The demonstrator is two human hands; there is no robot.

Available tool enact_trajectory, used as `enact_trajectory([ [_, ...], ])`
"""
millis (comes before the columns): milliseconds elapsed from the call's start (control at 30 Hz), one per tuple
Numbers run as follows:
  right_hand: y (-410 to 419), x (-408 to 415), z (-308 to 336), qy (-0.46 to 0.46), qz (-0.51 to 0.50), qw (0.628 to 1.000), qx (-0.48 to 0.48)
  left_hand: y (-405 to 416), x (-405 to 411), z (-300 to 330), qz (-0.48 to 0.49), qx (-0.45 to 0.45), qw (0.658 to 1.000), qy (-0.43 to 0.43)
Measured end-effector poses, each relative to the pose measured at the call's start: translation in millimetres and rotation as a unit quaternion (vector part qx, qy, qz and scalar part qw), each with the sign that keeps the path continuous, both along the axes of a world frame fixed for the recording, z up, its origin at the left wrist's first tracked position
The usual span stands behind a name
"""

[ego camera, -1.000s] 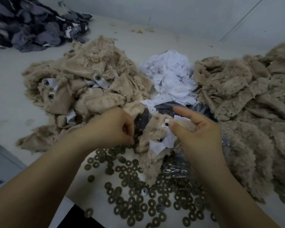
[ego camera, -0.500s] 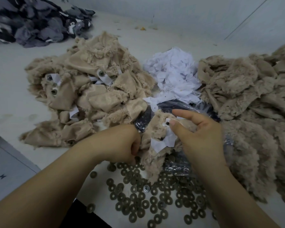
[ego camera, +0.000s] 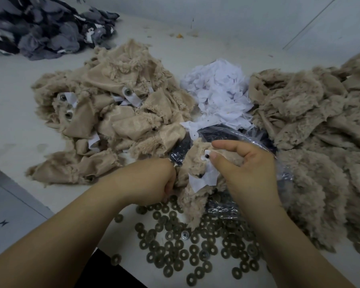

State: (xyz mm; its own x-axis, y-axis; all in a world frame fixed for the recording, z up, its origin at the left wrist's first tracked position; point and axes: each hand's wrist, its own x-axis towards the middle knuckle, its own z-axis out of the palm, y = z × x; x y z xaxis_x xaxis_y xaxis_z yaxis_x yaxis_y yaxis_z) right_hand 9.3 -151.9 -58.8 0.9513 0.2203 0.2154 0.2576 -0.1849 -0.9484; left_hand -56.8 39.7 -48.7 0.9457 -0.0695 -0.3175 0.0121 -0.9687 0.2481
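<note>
White table (ego camera: 19,104) under me; my fisted left hand (ego camera: 152,179) grips the plush piece (ego camera: 191,162) at nine o'clock, my right hand (ego camera: 247,169) pinches it at two.

Pale bench (ego camera: 13,96) seen from above. Upper left of the frame: heap of dark grey cloth (ego camera: 46,28). Left of centre: pile of beige fabric pieces (ego camera: 121,104), several bearing white patches with round metal studs (ego camera: 127,92). Upper centre: heap of white paper-like scraps (ego camera: 218,96). Right: large pile of beige fur pieces (ego camera: 312,125). Centre: clear plastic bag (ego camera: 222,135) of small dark parts, touching the scraps. Bottom centre: scattered dull ring washers (ego camera: 175,246), one silvery (ego camera: 185,235). Top centre: small orange crumb (ego camera: 179,35). Lower left: grey floor (ego camera: 3,223).
</note>
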Motion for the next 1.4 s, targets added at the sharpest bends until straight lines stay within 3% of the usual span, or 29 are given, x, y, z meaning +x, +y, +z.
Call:
enact_trajectory([
  [467, 0.5, -0.1, 1.1, 0.028, -0.013, 0.999, -0.006, -1.8, -3.1, 2.8, 0.013, -0.028, 0.999, -0.024],
  [567, 1.2, -0.7, 1.4, 0.021, -0.019, 1.0, -0.01, -10.5, -3.3, 17.4, 0.052, -0.155, 0.975, -0.148],
  [633, 1.9, -0.8, 2.4, 0.021, -0.017, 1.0, -0.009, -24.6, -4.6, 28.5, 0.056, -0.258, 0.914, -0.307],
  [700, 2.5, -1.5, 3.9, 0.043, -0.003, 0.999, 0.0, -39.0, -3.7, 34.9, 0.011, -0.252, 0.865, -0.433],
  [767, 2.8, -3.3, 5.5, 0.064, 0.015, 0.998, 0.009, -49.1, -0.8, 31.2, -0.021, -0.198, 0.852, -0.484],
  [867, 2.3, -5.2, 8.0, 0.081, 0.021, 0.996, 0.024, -51.5, 2.3, 19.4, -0.027, -0.146, 0.855, -0.496],
  [1033, 1.0, -3.4, 10.3, 0.069, -0.004, 0.998, 0.01, -47.4, 3.1, 7.4, -0.022, -0.142, 0.844, -0.516],
  [1400, 3.0, -7.3, 14.5, 0.067, -0.005, 0.998, 0.006, -49.3, 2.1, -1.8, 0.066, -0.215, 0.809, -0.543],
])
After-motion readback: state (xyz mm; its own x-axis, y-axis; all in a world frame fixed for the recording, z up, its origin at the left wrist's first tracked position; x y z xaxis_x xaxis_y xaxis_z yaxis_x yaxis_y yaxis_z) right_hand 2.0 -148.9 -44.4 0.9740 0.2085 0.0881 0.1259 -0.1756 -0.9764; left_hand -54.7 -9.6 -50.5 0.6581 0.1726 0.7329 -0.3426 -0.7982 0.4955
